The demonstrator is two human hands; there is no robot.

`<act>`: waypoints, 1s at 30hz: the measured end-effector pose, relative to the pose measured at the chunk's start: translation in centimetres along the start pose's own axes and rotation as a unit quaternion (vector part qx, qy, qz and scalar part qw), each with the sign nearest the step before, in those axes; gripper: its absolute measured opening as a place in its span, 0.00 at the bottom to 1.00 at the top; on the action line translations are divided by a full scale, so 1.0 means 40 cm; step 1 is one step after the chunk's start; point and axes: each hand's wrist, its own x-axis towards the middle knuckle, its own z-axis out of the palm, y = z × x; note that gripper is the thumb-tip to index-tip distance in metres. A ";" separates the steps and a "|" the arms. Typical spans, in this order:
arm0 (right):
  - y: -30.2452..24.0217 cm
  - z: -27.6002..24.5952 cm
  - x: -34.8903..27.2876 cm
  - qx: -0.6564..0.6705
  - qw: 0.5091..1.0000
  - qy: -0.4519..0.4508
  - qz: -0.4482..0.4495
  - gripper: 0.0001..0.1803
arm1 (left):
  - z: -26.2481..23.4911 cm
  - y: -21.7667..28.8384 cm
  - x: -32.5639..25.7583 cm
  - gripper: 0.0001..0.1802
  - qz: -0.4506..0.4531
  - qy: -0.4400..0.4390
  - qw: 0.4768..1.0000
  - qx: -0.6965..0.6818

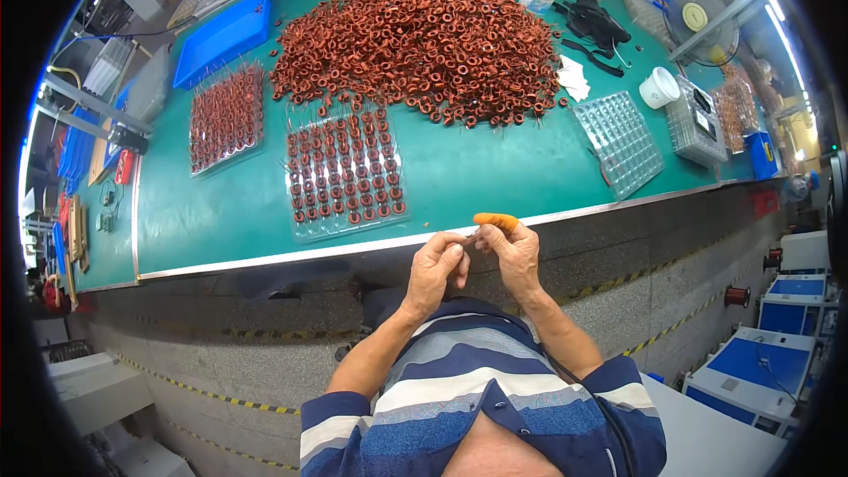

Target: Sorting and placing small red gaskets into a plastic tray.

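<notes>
Far to the upper left of the fingers, on the green bench point(495, 163), lies a blue tray point(225, 40), and nearer them a clear tray point(231, 158) full of red-brown coils point(228, 110). Next rightward, closer to the fingertips, a second clear tray point(344, 229) holds coils in neat rows. Straight ahead of the fingers, though well apart, spreads a big loose heap point(415, 49) of the same. The left hand point(431, 276) has thumb and forefinger pinched on a small dark part point(472, 238), which sits between the two hands, by the bench's near edge. The right hand point(518, 262), one finger wearing an orange cover point(496, 221), has its fingertips gathered close to it; whether they truly grip, I cannot tell. To do this well, I'd keep the left pinch light and steady, leave fine moves to the right fingertips, and work over the bench lest a slip reach the floor point(265, 362). Right of the fingers lie a pocketed tray point(621, 146) and, farther off, a white cup point(658, 88)
</notes>
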 end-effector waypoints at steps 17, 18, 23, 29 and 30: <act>0.010 0.006 -0.017 -0.047 0.997 -0.020 0.049 0.13 | -0.041 0.002 0.023 0.11 0.064 0.021 0.950 0.304; 0.013 0.007 -0.012 -0.047 0.998 -0.018 0.048 0.13 | -0.041 0.013 0.023 0.12 0.058 0.003 0.930 0.364; 0.007 -0.004 0.008 0.000 0.993 -0.066 0.099 0.11 | -0.061 0.076 0.028 0.17 0.100 -0.117 0.869 0.471; -0.003 -0.002 0.006 0.055 0.981 -0.094 0.159 0.13 | -0.055 0.145 0.028 0.17 0.097 -0.198 0.811 0.542; -0.006 0.001 0.006 0.037 0.982 -0.100 0.154 0.13 | -0.050 0.155 0.026 0.17 0.077 -0.190 0.804 0.558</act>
